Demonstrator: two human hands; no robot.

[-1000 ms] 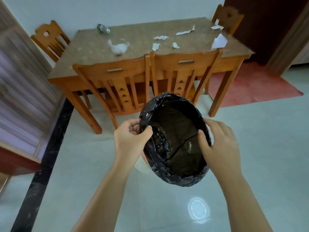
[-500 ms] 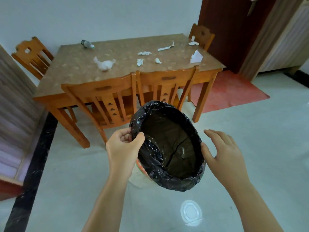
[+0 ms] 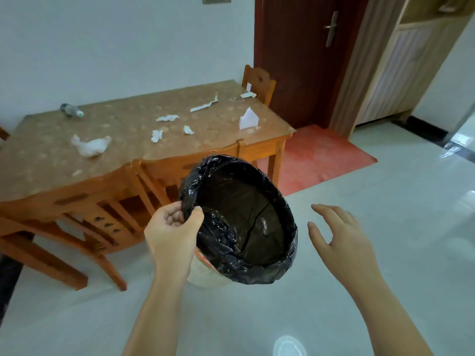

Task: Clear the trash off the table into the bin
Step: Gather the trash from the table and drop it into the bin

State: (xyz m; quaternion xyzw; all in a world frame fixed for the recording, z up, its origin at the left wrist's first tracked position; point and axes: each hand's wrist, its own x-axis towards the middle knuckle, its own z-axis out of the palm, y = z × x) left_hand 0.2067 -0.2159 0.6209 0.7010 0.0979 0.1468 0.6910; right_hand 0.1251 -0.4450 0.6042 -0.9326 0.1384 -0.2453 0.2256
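Observation:
A bin (image 3: 282, 219) lined with a black plastic bag hangs tilted in front of me, its inside bare. My left hand (image 3: 172, 235) pinches its left rim. My right hand (image 3: 339, 237) floats open to the right of the bin, clear of it. On the wooden table (image 3: 133, 150) lie a crumpled white bag (image 3: 91, 146), several scraps of torn tissue (image 3: 156, 135), a folded white paper (image 3: 248, 118), a long paper strip (image 3: 204, 106) and a plastic bottle (image 3: 71, 109) on its side at the far left.
Two wooden chairs (image 3: 102, 199) are pushed in at the table's near side, right behind the bin. Another chair (image 3: 258, 82) stands at the far right end. A dark red door (image 3: 300, 55) and red mat (image 3: 316, 155) lie to the right. Pale tiled floor surrounds me.
My right hand has let go of the bin's rim and drawn away to the right. The left hand alone holds the bin. My view has risen and swung right, closer to the table.

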